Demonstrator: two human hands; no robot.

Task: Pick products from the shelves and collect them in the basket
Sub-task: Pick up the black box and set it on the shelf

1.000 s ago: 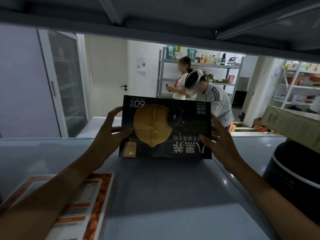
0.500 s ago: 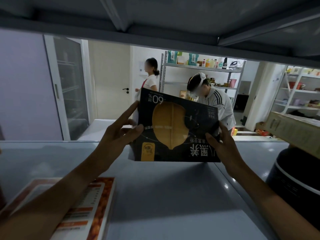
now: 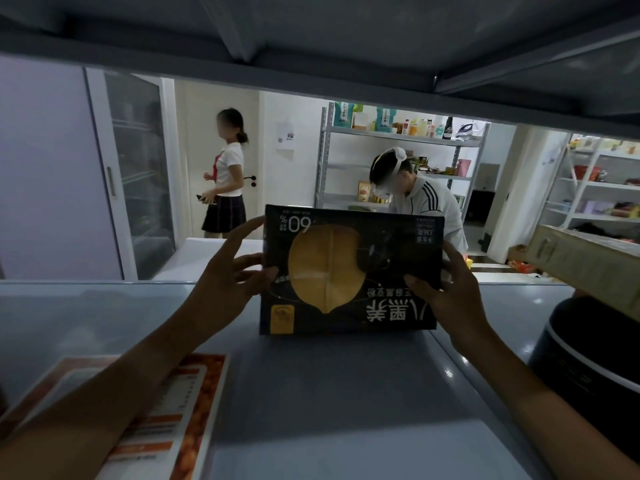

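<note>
Head view shows a dark box (image 3: 349, 271) standing upside down on the grey shelf (image 3: 346, 393), held from both sides. The left hand (image 3: 228, 282) touches its left edge with straight, spread fingers, thumb resting on the front; the right hand (image 3: 446, 292) clasps the right edge, thumb curled over the face. An orange carton (image 3: 166, 420) lies flat nearer left, a black pot (image 3: 588, 368) at right. No basket is visible. I judge this the picking step: next, draw the box clear under the low upper shelf (image 3: 311, 39).
</note>
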